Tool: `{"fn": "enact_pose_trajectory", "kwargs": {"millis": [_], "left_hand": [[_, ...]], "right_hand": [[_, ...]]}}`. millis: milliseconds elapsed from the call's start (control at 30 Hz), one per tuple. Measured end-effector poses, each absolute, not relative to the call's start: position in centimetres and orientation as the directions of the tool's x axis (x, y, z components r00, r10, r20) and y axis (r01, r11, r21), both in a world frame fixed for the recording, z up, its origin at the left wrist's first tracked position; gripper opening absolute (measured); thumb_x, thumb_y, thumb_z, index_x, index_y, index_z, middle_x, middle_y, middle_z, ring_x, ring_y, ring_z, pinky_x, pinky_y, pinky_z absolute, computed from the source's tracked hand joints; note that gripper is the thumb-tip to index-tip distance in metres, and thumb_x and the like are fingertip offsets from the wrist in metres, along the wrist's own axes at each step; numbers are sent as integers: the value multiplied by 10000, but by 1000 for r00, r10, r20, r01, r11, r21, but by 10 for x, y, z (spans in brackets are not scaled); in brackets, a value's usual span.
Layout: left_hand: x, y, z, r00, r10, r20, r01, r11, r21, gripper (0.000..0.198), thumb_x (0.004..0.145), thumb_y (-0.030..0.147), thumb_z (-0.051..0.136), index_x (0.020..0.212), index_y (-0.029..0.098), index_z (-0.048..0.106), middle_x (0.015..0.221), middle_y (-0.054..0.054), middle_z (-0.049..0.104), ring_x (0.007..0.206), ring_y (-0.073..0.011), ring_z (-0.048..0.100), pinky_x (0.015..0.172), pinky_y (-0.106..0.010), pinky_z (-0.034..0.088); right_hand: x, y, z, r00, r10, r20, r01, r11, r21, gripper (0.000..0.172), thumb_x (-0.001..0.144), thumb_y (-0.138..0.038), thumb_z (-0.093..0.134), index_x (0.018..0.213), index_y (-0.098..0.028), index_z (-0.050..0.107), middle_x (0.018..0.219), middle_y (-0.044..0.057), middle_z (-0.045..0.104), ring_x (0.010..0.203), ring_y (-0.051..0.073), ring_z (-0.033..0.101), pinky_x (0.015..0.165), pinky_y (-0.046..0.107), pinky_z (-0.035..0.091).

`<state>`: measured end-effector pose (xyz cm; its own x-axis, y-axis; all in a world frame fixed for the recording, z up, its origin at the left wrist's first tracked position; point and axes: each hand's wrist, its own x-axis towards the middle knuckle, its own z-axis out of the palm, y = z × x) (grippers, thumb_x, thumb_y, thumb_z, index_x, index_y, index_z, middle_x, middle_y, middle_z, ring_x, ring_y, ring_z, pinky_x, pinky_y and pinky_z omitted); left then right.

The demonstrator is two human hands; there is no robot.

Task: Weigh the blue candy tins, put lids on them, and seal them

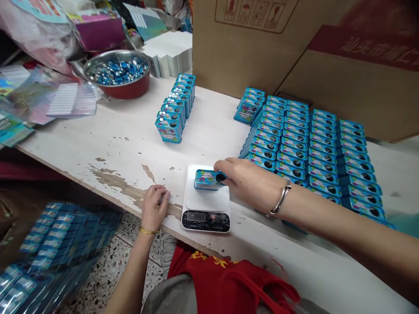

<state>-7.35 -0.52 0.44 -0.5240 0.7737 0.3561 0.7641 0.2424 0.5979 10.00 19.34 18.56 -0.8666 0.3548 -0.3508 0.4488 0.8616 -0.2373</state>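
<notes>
Head | right hand (248, 181) gripping glossy tin (206, 179) on white scale (206, 198) | left hand (153, 207) loosely curled

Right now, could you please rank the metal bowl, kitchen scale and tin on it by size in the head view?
Kitchen scale and metal bowl look alike, but the scale is nearer the camera, so unranked; smallest is the blue tin.

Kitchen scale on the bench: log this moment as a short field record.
Right hand: fingers on a blue tin
Left hand: resting on the workbench, beside the scale
Digital scale: tin on its white platform, display lit
Nearby: rows of matching tins, more tins
Behind: steel bowl of blue glass pebbles, cardboard box
</notes>
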Motion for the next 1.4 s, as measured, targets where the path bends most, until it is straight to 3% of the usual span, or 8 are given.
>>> {"fn": "enact_pose_trajectory", "kwargs": {"millis": [167, 300, 500, 800, 1167, 1400], "left_hand": [[-71, -4, 6, -542, 773, 329, 743, 258, 618, 136, 889, 268, 511, 825, 180, 592, 893, -58, 569, 875, -182, 551, 796, -333, 458], [-69, -4, 8, -565, 767, 304, 720, 280, 635, 141, 889, 275, 506, 820, 186, 591, 893, -58, 572, 881, -181, 557, 804, -331, 463], [-69, -5, 8, -547, 769, 331, 736, 253, 628, 114, 884, 249, 521, 829, 178, 592, 892, -56, 572, 886, -178, 551, 802, -321, 457], [-70, -4, 7, -551, 770, 321, 735, 265, 624, 124, 887, 257, 516, 828, 181, 593, 888, -56, 571, 881, -177, 552, 798, -323, 460], [-71, -3, 8, -577, 763, 293, 714, 296, 635, 147, 884, 296, 518, 819, 190, 596, 888, -58, 580, 882, -186, 562, 805, -338, 466], [-71, -4, 6, -568, 761, 313, 722, 279, 633, 130, 882, 278, 524, 832, 187, 601, 891, -53, 582, 884, -180, 563, 798, -326, 466]], "right_hand": [[98, 197, 183, -898, 347, -270, 423, 850, -315, 200, 854, -79, 481, 933, -154, 649, 926, 97, 644, 799, 175, 586, 653, 261, 394], [106, 205, 184, -918, 362, -162, 395, 796, -460, 169, 839, -123, 516, 873, -175, 674, 845, 58, 671, 741, 156, 585, 649, 262, 412], [121, 212, 186, -882, 446, -156, 444, 669, -596, 149, 823, -167, 538, 831, -189, 685, 656, 0, 633, 580, 116, 526, 559, 242, 386], [110, 201, 174, -907, 408, -100, 378, 689, -618, 124, 815, -164, 576, 839, -193, 694, 784, 28, 687, 697, 142, 591, 637, 254, 430], [111, 205, 171, -932, 351, -87, 320, 689, -650, 147, 833, -130, 546, 908, -173, 666, 916, 44, 646, 701, 117, 549, 640, 235, 403], [100, 204, 164, -919, 388, -68, 355, 740, -572, 116, 856, -235, 583, 908, -152, 644, 911, 70, 604, 709, 139, 535, 654, 262, 395]]}}
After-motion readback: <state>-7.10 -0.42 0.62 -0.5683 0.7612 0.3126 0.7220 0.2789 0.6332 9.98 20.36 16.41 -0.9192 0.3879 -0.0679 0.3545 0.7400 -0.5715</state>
